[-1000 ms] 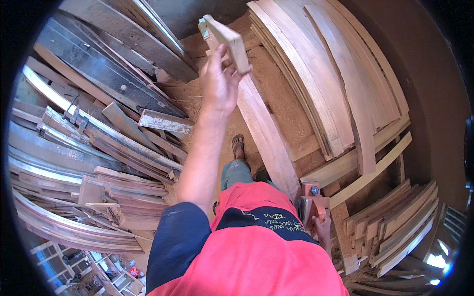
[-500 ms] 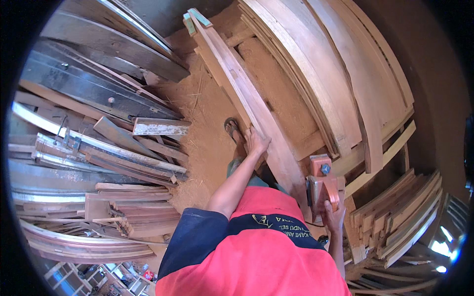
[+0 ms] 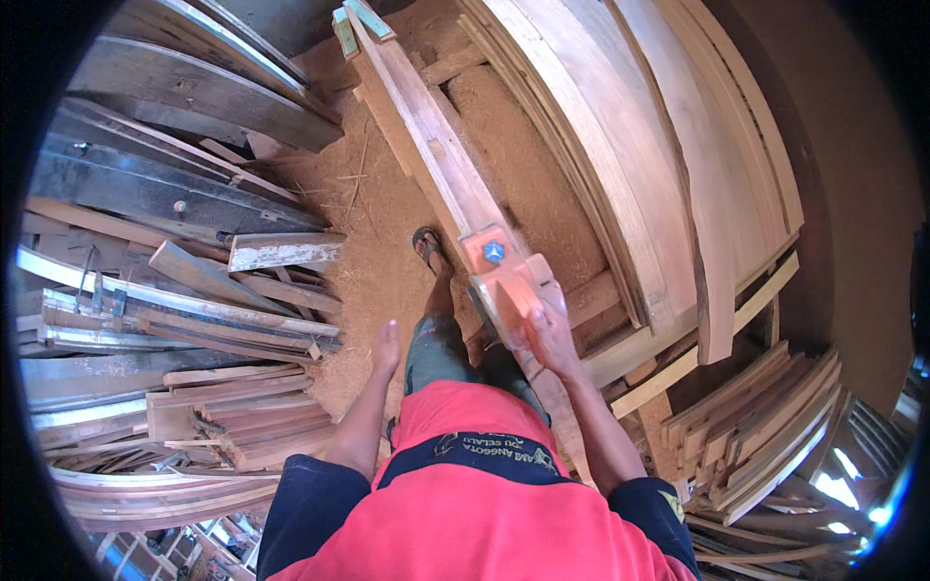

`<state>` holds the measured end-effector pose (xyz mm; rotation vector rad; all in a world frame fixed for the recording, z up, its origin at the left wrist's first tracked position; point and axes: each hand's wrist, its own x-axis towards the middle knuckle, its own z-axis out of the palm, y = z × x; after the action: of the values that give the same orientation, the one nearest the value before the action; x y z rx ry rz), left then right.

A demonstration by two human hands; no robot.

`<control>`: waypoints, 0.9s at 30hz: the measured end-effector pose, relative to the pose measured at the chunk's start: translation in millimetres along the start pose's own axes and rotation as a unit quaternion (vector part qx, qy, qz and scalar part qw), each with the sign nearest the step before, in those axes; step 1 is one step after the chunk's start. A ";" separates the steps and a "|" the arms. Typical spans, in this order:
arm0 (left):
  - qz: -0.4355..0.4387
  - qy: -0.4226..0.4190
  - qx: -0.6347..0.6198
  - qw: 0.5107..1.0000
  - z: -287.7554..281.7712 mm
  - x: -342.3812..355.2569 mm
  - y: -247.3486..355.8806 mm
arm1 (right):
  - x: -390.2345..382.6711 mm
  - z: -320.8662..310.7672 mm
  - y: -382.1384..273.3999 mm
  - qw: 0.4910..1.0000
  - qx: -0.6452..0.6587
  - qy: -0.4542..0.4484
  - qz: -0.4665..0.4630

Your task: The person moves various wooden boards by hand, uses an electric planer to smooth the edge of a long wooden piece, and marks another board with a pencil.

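Left hand (image 3: 387, 351): off the wood gripped half a second ago, now in the air left of the thigh; empty, with fingers apparently loosely straightened.
Long plank (image 3: 457, 184): now without a steadying left hand; slanting from far left toward the right hip.
Orange power planer (image 3: 499, 290): moved from beside the right hip to farther along the plank; apparently resting on top, right of the foot.
Right hand (image 3: 552, 334): wrapped around the planer's handle, as before, but farther forward.
Work in hand: seemingly shifted from settling the wood to guiding the planer over it, one-handed.
Dark boards (image 3: 174, 189): several at left, too overlapped to count.
White-crusted board (image 3: 283, 252): one.
Green-painted ends (image 3: 371, 19): two, side by side.
Hands: two, one empty, one gripping.
Sandalled foot (image 3: 423, 242): one clearly visible.
Planer: one, with one blue knob (image 3: 494, 252).
Broad pale boards (image 3: 591, 116): several, overlapping; exact number hidden.
Lower-right stack (image 3: 746, 426): one, of many boards, not countable.
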<state>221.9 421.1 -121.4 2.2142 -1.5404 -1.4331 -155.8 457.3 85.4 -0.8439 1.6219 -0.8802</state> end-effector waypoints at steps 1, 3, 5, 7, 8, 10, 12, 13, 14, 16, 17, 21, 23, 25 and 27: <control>-0.009 0.040 0.036 0.998 -21.6 -4.2 -31.0 | 9.2 12.1 -12.2 1.000 0.021 -0.008 0.009; -0.025 0.078 0.068 0.994 -38.5 -13.6 -58.6 | 13.9 20.8 -30.7 0.999 -0.047 -0.012 -0.006; -0.080 0.053 0.021 0.995 -65.2 -21.1 -30.0 | 15.1 20.8 -39.4 0.993 -0.119 0.010 -0.014; -0.076 0.047 0.034 0.995 -78.8 -23.1 -43.0 | 13.9 23.3 -44.4 0.997 -0.053 -0.022 0.043; -0.065 0.040 0.046 0.996 -86.0 -22.7 -48.9 | 14.4 27.7 -45.9 0.997 -0.053 -0.026 0.048; -0.067 0.034 0.051 0.996 -90.4 -19.6 -65.2 | 20.7 32.4 -52.0 0.999 -0.044 -0.015 0.025; -0.071 0.024 0.055 0.996 -92.1 -13.3 -69.4 | 41.5 34.6 -54.6 0.998 -0.057 -0.023 0.024; -0.071 0.012 0.052 0.996 -93.2 -8.2 -59.9 | 56.1 38.1 -55.3 0.997 -0.068 -0.028 0.017; -0.071 -0.001 0.049 0.996 -94.6 -3.5 -50.1 | 72.5 44.5 -52.4 0.997 -0.070 -0.032 0.021; -0.078 0.006 0.057 0.995 -99.9 13.4 -30.0 | 108.4 59.0 -52.0 0.999 -0.036 -0.011 -0.007; -0.082 0.016 0.064 0.994 -102.0 23.3 -20.6 | 125.5 63.9 -56.9 0.999 -0.038 -0.010 -0.007; -0.079 0.029 0.024 0.996 -122.0 59.0 -9.5 | 212.4 89.9 -109.1 1.000 -0.022 -0.008 -0.005; -0.097 0.050 -0.055 0.993 -132.1 70.0 -15.5 | 259.9 105.1 -123.1 0.997 -0.057 0.017 -0.049; -0.112 0.051 -0.079 0.989 -142.5 78.5 -30.8 | 307.5 121.4 -143.5 0.993 -0.071 0.038 -0.085; -0.126 0.049 -0.104 0.985 -151.3 82.5 -39.3 | 356.2 138.0 -165.0 0.969 -0.087 0.100 -0.208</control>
<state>362.7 314.8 -110.6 2.3740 -1.0578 -1.4448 -74.7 51.4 43.2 -1.2846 1.7453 -1.1548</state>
